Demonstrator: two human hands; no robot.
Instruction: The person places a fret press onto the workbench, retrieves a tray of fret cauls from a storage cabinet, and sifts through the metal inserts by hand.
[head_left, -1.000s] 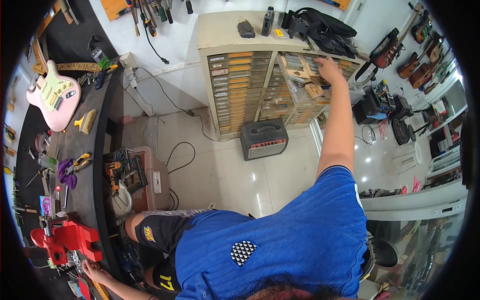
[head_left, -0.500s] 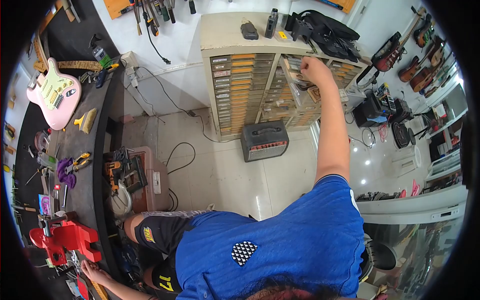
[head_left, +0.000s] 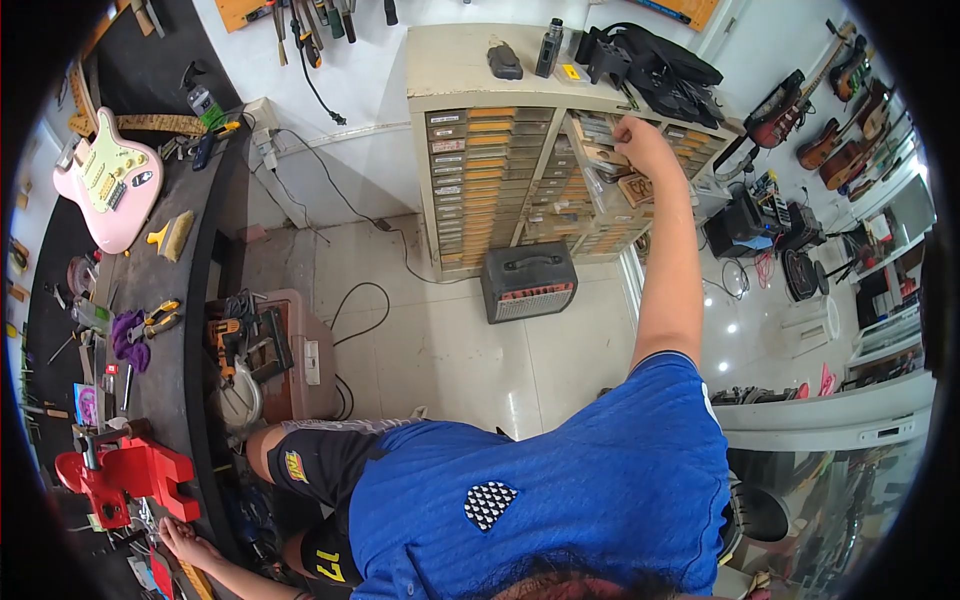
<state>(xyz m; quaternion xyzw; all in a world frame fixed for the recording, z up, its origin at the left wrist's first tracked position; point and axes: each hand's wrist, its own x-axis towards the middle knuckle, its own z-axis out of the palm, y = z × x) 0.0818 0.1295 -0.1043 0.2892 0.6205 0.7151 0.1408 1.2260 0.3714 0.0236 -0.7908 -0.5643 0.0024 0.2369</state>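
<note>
Head view: a big, boxy cabinet [head_left: 455, 78] at upper middle, one drawer [head_left: 587, 166] poking out.
A chunky, hard red vise [head_left: 135, 473] sits lower left, with the left hand [head_left: 187, 545] beside it; I can't tell what that grips. At upper right, the right hand [head_left: 645, 146] bunches its fingers over the drawer; I can't tell if they pinch anything. If the arm [head_left: 668, 270] bumps the drawer, flat, woody bits [head_left: 636, 190] could spill.

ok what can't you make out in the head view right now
Head view: anything inside the bare, curled right hand, hidden by the hand itself.
Head view: what the bare left hand touches beside the chunky red vise, too small.
Head view: lettering on the small white labels of the beige cabinet, too small.
</note>
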